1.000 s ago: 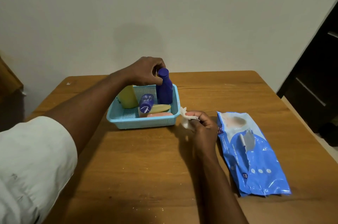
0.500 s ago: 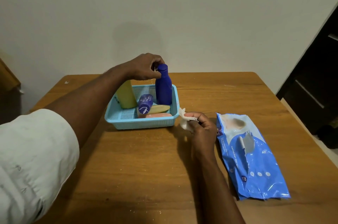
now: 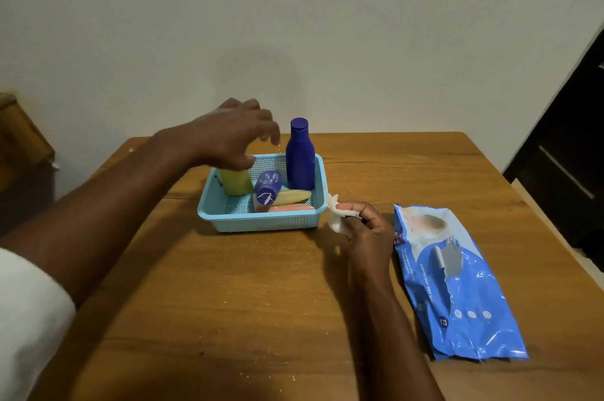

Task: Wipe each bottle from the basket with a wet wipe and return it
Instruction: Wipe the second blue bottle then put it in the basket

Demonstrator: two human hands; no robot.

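Observation:
A light blue basket point(image 3: 261, 222) sits on the wooden table point(image 3: 261, 302). A tall dark blue bottle point(image 3: 300, 158) stands upright in its back right corner. A yellow bottle point(image 3: 236, 181) stands at the back left, partly hidden by my left hand point(image 3: 228, 135). A small purple bottle point(image 3: 268, 187) lies tilted in the middle, next to a pale yellow item point(image 3: 293, 196) and a pink item point(image 3: 291, 207). My left hand hovers above the basket with loose fingers, holding nothing. My right hand point(image 3: 366, 225) pinches a crumpled white wet wipe point(image 3: 336, 214) just right of the basket.
A blue wet wipe pack point(image 3: 454, 283) lies on the table to the right of my right hand. A dark door or cabinet point(image 3: 565, 152) stands at the far right, and a brown piece of furniture point(image 3: 19, 139) at the far left.
My left hand has let go of the tall dark blue bottle's cap and moved left and up. The bottle stays upright in the basket. My right hand keeps the wipe.

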